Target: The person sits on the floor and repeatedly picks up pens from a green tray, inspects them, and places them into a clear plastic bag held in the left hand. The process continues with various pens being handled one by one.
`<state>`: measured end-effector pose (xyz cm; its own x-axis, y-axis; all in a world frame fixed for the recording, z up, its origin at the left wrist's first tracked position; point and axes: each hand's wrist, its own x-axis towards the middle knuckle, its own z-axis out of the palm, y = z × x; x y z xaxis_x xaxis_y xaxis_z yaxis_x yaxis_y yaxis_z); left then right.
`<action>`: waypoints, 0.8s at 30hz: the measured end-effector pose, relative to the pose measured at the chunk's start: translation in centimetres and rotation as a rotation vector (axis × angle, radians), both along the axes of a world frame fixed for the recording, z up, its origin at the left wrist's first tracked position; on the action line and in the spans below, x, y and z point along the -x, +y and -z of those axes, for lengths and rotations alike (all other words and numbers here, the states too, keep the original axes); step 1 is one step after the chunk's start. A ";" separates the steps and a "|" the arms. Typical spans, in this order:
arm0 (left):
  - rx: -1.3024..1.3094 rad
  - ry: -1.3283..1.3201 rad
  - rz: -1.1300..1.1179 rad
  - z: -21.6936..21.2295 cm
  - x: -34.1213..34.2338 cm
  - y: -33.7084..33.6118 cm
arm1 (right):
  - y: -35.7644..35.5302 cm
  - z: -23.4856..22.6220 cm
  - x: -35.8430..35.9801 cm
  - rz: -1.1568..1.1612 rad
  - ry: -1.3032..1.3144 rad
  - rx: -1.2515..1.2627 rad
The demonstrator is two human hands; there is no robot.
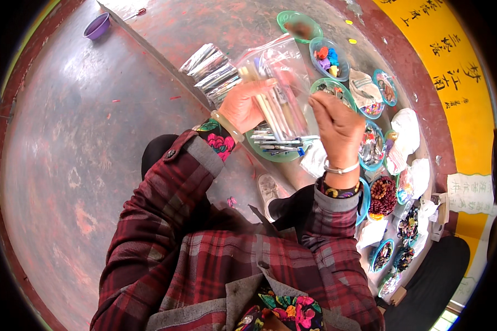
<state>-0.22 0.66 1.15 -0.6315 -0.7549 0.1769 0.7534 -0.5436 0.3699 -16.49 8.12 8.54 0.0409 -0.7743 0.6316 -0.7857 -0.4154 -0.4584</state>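
In front of me, a clear plastic bag (288,62) holds several pens (275,113), mostly pale with some darker ones. My left hand (242,107) is closed round the bag's left side, thumb lying across the pens. At the bag's right edge, my right hand (338,129) is closed in a pinch on the plastic; its fingertips partly hide the grip. Below the bag stands a green basin (279,157) with loose pens in it. Beyond my left hand lies a pile of pens in clear packs (209,67).
Baskets and bowls of small goods line the right, including a blue bowl of colourful pieces (330,58) and dark red beads (383,196). A green bowl (298,25) stands at the back. A purple basin (97,26) sits far left. A floor seam (149,58) runs diagonally.
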 end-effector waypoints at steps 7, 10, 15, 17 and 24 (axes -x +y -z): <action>-0.030 0.017 0.032 -0.2 0.3 0.2 | -0.5 0.0 0.8 0.000 -0.397 -0.168; -0.013 -0.013 0.000 0.5 0.1 0.0 | -0.8 0.8 0.3 -0.002 -0.498 -0.250; 0.030 -0.148 -0.199 -0.4 -0.5 -0.7 | -1.5 1.4 1.4 -0.005 -0.723 -0.439; 0.065 -0.186 -0.291 -0.5 -1.6 -1.4 | -2.0 2.1 2.2 -0.044 -0.764 -0.496; 0.099 -0.241 -0.414 -1.5 -3.7 -2.7 | -5.5 12.5 6.2 -0.087 0.062 -0.591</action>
<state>3.45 -2.06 2.67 -0.3134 -0.9383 0.1462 0.7855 -0.1696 0.5952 -22.70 2.60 -4.01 0.1430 -0.9857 0.0892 -0.7931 -0.1681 -0.5854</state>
